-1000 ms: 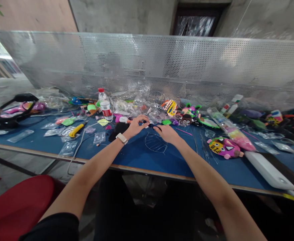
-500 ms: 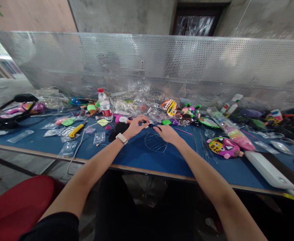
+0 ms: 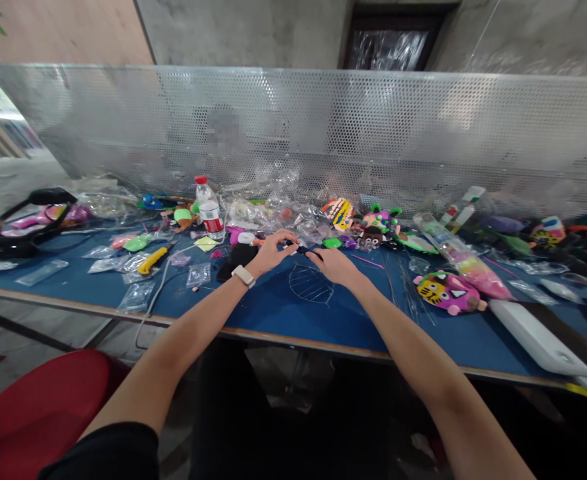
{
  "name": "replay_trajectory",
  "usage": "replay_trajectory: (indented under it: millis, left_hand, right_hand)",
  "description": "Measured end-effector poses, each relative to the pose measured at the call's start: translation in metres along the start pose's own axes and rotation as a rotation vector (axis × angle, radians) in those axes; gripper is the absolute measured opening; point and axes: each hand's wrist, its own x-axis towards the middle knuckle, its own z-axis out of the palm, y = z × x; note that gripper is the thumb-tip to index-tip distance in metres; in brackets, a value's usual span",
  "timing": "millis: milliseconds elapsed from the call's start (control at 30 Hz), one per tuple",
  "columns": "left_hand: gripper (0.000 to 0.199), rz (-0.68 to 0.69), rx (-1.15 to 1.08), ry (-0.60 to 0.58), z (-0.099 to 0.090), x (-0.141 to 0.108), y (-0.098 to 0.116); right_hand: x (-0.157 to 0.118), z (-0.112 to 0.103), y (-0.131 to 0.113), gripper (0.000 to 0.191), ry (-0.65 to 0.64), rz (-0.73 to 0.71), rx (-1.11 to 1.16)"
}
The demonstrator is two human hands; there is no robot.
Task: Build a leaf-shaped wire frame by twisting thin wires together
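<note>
My left hand [image 3: 273,251], with a pale band on the wrist, has its thumb and fingers pinched together on something small and dark that I cannot make out. Close to its right, my right hand [image 3: 334,263] is closed round one end of a small dark piece [image 3: 302,250] lying between the two hands. Just below them on the blue table [image 3: 273,313] is a leaf-shaped outline of thin pale lines [image 3: 311,284]. A black object [image 3: 238,260] rests beside my left wrist.
Clear bags and colourful clay figures line the perforated metal screen [image 3: 293,127]. A red-capped bottle [image 3: 208,210] and a yellow cutter [image 3: 152,260] are on the left. To the right are a tiger-faced figure [image 3: 446,292] and a white device [image 3: 538,337].
</note>
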Motion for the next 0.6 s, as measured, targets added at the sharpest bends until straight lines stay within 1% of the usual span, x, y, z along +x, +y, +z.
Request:
replay_trajectory:
  millis: [267, 467, 600]
  left_hand:
    - [0.016, 0.056, 0.024, 0.004, 0.001, 0.0, -0.006]
    - [0.017, -0.01, 0.003, 0.031, 0.003, 0.0, -0.012]
    - [0.017, 0.003, 0.006, 0.042, 0.003, 0.001, -0.012]
  right_hand:
    - [0.0, 0.002, 0.002, 0.052, 0.002, 0.018, 0.015]
    - [0.0, 0.0, 0.001, 0.049, 0.031, 0.009, 0.036]
    - [0.0, -0.001, 0.0, 0.046, 0.044, 0.009, 0.039]
